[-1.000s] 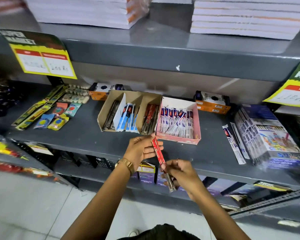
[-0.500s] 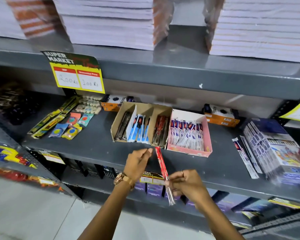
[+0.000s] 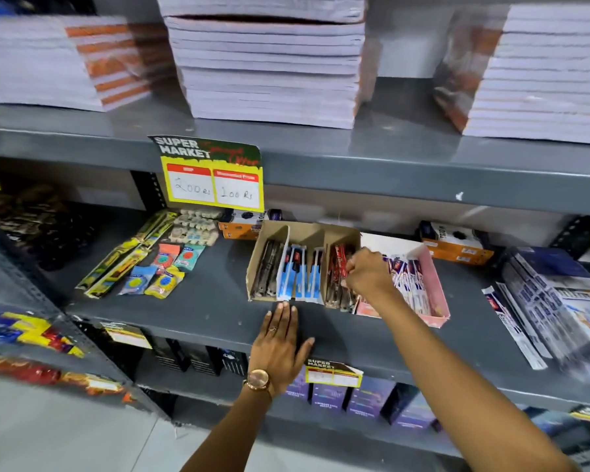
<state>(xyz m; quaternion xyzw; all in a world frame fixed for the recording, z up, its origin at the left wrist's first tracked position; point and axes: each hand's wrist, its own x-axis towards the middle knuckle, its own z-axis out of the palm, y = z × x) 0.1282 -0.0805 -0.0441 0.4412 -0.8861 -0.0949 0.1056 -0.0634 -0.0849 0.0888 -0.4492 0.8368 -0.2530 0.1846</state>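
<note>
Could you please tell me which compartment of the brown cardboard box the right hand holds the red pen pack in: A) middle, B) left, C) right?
C: the right hand pinches the red pen pack in the right compartment of the brown box.

Glossy plastic red pen packet [image 3: 338,264]; matt cardboard box [image 3: 304,233]; smooth metal shelf [image 3: 198,301].

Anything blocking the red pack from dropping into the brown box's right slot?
Nothing visible. The right hand pinches the red pack at that slot's mouth, beside other red packs. The left hand lies flat on the shelf before the brown box.
</note>
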